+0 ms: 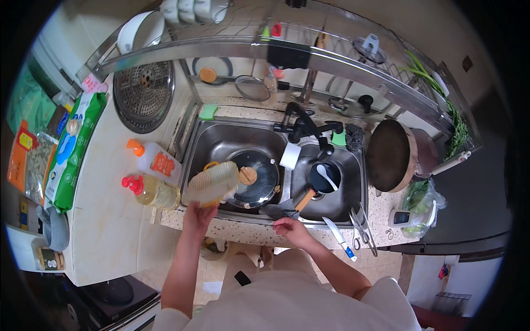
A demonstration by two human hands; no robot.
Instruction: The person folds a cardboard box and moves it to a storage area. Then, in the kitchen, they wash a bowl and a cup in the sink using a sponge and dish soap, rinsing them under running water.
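My left hand (201, 217) grips the lower edge of a ribbed, pale yellowish container (213, 182), blurred and tilted over the left basin (215, 134). Below it in that basin lie a round glass lid (263, 178) with a wooden knob and small food scraps. A yellow-orange thing shows partly behind the container. My right hand (292, 231) is at the sink's front edge, touching or close to a dark grey cloth (281, 209); whether its fingers hold the cloth is unclear. A small dark pan (325, 182) with a wooden handle and a white spoon (327, 176) rest in the right basin.
Two pump bottles (159, 163) (155, 192) stand left of the sink. A knife (340, 239), scissors (355, 231) and tongs (366, 231) lie at the front right edge. A black faucet (304, 124) rises behind the basins; a large pan (391, 155) leans at right, under the metal rack (248, 45).
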